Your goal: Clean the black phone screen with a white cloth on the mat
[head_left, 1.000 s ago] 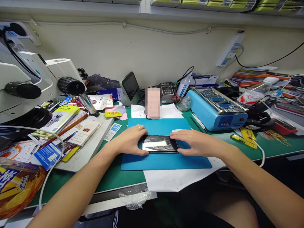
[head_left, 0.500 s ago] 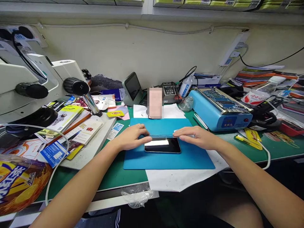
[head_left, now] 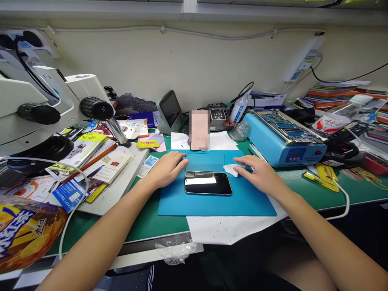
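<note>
A phone [head_left: 209, 184] with a glossy black screen lies face up on the blue mat [head_left: 182, 206], a white reflection across its glass. Just behind it is a clear rectangular sheet [head_left: 206, 161], like a screen protector glass. My left hand [head_left: 169, 167] is at the sheet's left edge, thumb and forefinger slightly apart, the fingertips at or very near that edge. To the right, my right hand [head_left: 260, 171] hovers with thumb and fingers apart beside a crumpled white wipe [head_left: 232, 169]; whether the fingertips touch the wipe is unclear.
A pinkish upright phone [head_left: 199, 129], partly blurred, stands behind the mat. On the right sits a blue heating-plate machine [head_left: 285, 147] carrying a circuit board. A microscope [head_left: 93, 109] and piled booklets [head_left: 87, 149] occupy the left. White paper [head_left: 224, 230] hangs over the front edge.
Both hands have shifted off the phone, the right one outward. The clear sheet now shows fully behind the phone, and the white wipe is more exposed. The phone's whole screen is uncovered.
</note>
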`<action>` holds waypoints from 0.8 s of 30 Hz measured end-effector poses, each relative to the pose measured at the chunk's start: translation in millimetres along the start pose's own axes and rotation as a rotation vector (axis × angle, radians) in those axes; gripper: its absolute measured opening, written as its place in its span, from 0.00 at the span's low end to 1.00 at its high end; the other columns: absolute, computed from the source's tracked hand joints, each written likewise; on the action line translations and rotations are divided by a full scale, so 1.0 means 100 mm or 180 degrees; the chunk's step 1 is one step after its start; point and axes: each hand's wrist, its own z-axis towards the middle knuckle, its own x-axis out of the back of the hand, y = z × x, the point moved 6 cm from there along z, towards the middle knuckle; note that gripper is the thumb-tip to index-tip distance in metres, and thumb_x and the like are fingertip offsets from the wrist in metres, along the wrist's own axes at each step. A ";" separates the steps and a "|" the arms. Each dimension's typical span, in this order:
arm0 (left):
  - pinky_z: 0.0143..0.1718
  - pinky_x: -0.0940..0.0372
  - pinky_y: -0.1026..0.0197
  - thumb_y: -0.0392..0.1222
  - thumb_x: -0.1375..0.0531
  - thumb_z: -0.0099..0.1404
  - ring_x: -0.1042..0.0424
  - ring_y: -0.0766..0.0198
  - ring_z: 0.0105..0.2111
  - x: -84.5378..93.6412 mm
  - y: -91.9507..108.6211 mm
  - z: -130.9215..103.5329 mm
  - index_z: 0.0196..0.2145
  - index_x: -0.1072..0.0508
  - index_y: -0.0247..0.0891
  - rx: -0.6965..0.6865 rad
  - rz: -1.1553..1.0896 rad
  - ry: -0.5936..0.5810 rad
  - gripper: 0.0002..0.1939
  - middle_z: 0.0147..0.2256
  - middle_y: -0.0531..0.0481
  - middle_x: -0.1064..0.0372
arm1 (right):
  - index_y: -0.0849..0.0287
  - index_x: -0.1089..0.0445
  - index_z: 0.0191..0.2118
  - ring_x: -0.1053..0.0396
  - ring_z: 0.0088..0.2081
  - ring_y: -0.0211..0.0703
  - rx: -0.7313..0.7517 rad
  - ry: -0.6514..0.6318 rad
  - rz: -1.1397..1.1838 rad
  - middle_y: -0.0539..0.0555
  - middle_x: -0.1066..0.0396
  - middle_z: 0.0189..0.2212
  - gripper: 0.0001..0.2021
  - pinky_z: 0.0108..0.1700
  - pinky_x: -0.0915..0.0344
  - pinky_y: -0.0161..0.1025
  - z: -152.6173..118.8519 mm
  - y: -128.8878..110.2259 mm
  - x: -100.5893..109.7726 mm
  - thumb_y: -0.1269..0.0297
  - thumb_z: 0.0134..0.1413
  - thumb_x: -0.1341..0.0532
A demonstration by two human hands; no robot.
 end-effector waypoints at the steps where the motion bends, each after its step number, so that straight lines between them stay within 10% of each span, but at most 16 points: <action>1: 0.53 0.34 0.46 0.55 0.57 0.78 0.30 0.49 0.51 -0.01 -0.01 0.00 0.54 0.28 0.36 0.0019 0.0015 0.0001 0.26 0.48 0.40 0.26 | 0.55 0.23 0.53 0.28 0.52 0.60 0.0024 -0.0013 -0.0024 0.62 0.24 0.50 0.25 0.51 0.30 0.56 -0.03 0.00 -0.01 0.43 0.62 0.43; 10: 0.54 0.35 0.48 0.56 0.56 0.77 0.30 0.49 0.51 -0.05 -0.02 0.00 0.64 0.36 0.34 0.0134 -0.0138 -0.0054 0.29 0.50 0.40 0.27 | 0.56 0.22 0.38 0.24 0.41 0.52 0.0237 0.0135 -0.0009 0.59 0.23 0.39 0.21 0.43 0.27 0.49 -0.14 -0.06 0.00 0.48 0.67 0.47; 24: 0.61 0.39 0.46 0.52 0.58 0.78 0.35 0.50 0.58 -0.01 0.07 -0.01 0.64 0.37 0.36 -0.0089 -0.0222 0.0032 0.27 0.56 0.40 0.31 | 0.64 0.34 0.64 0.36 0.64 0.60 0.1006 -0.0181 -0.0660 0.64 0.33 0.63 0.28 0.63 0.35 0.60 -0.58 -0.63 -0.46 0.48 0.68 0.46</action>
